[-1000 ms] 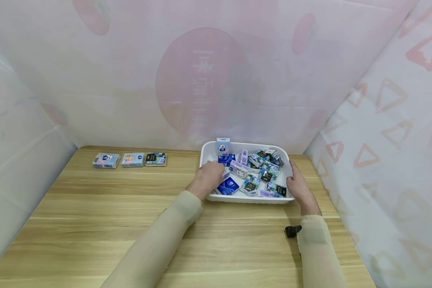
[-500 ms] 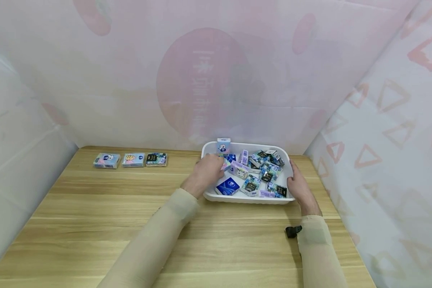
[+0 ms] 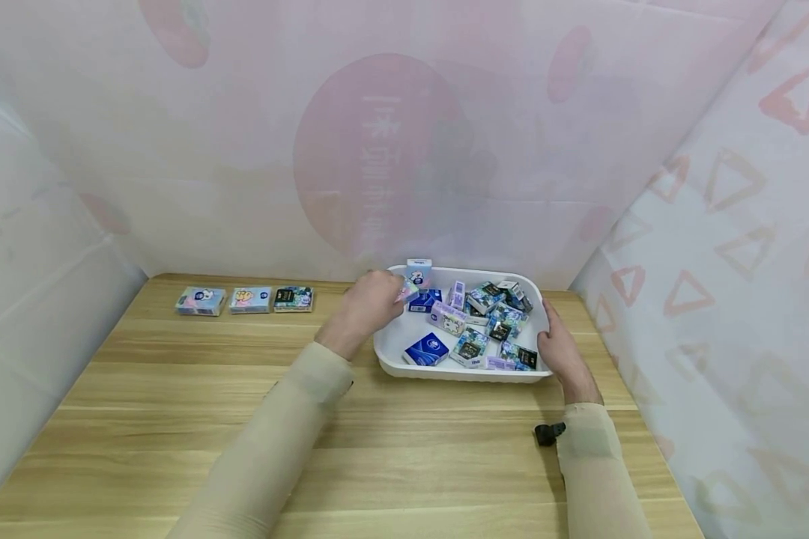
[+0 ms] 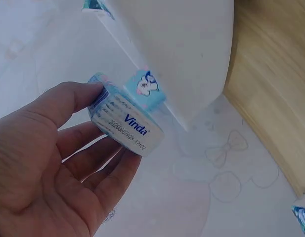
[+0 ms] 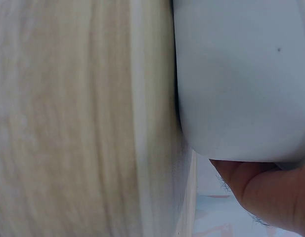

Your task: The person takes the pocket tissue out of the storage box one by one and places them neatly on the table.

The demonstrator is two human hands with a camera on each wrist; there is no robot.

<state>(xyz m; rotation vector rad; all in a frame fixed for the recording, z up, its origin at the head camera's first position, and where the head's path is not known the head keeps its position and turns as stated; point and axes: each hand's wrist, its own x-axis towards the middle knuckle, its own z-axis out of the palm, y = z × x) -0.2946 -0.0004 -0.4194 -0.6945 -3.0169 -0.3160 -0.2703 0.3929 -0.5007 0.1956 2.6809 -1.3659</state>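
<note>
My left hand pinches a tissue pack between thumb and fingers, above the left rim of a white tray. In the left wrist view the pack's pale end shows the word Vinda and a printed date code. At the tray's right end my right hand holds the rim; the right wrist view shows part of the hand against the outer wall, its fingertips hidden. Inside the tray lie several tissue packs, among them a dark blue pack, a lilac pack and flowered packs.
To the left, a row of tissue packs stands on the wooden table: a pale blue-pink pack, a light blue pack and a dark flowered pack. A light blue pack leans upright at the tray's back wall.
My left hand has lifted the tissue pack out from among the others and moved up and left to the tray's left rim. The right hand has stayed on the tray.
</note>
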